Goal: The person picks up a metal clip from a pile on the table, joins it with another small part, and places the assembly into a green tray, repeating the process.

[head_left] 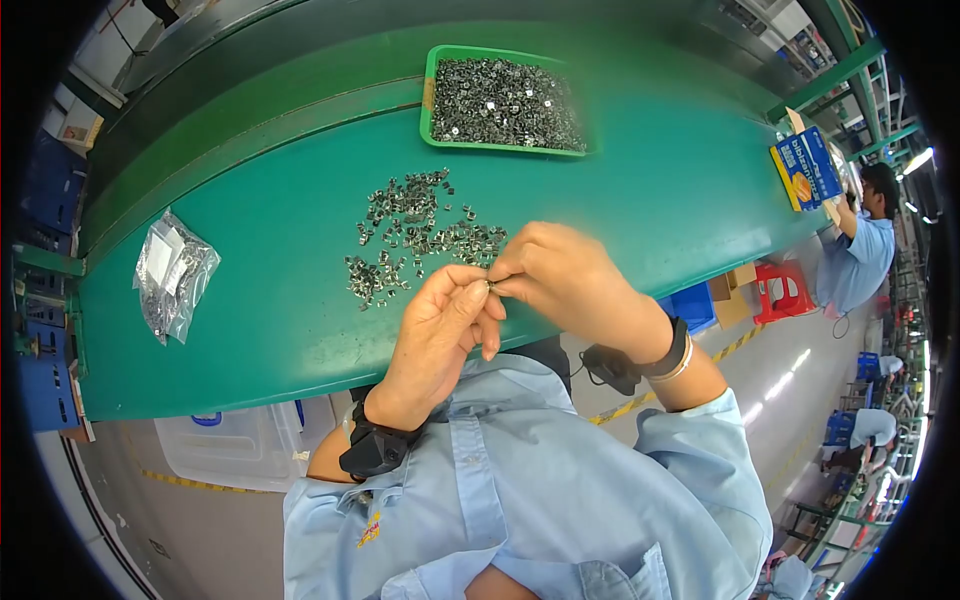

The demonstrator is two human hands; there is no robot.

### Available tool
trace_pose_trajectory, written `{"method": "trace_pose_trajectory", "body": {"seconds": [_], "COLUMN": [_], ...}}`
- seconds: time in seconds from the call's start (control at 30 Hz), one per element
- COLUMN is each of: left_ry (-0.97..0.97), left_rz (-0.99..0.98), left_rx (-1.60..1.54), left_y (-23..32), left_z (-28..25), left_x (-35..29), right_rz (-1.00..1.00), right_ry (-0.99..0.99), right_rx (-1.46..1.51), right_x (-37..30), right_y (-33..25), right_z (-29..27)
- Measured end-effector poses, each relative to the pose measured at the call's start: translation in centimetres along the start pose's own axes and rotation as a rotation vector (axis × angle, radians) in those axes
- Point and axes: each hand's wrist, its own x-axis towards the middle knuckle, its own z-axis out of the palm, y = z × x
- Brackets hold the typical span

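My left hand (445, 325) and my right hand (560, 272) meet above the near part of the green table (290, 335). Between their thumbs and fingertips they pinch one small metal part (490, 285), mostly covered by the fingers. Just beyond my hands, a loose scatter of small shiny metal parts (408, 205) lies on the table. A green tray (428, 105) full of the same sort of small metal pieces (505, 105) stands farther back.
A clear plastic bag (172, 275) of small parts lies at the left. At the far right are a blue and yellow box (805, 165) and a co-worker in a blue shirt (860, 255). Below the table sit a clear bin (230, 445) and a red stool (782, 290).
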Motion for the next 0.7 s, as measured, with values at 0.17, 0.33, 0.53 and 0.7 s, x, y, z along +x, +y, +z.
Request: {"method": "trace_pose_trajectory", "body": {"seconds": [0.17, 0.33, 0.53, 0.7], "left_ry": [-0.043, -0.033, -0.037, -0.08], "left_rz": [-0.008, -0.012, -0.031, -0.056], "left_rx": [-0.018, 0.007, -0.006, -0.056], "left_y": [0.0, 0.0, -0.4, -0.7], "left_z": [0.3, 0.6, 0.4, 0.4], "left_x": [-0.4, -0.7, -0.7, -0.7], "right_rz": [0.008, -0.022, -0.039, 0.024], "right_ry": [0.124, 0.148, 0.183, 0.24], "right_rx": [0.139, 0.058, 0.078, 0.204], "right_x": [-1.3, -2.0, -2.5, -3.5], "right_y": [-0.1, -0.3, -0.6, -1.0], "right_z": [0.7, 0.9, 1.0, 1.6]}}
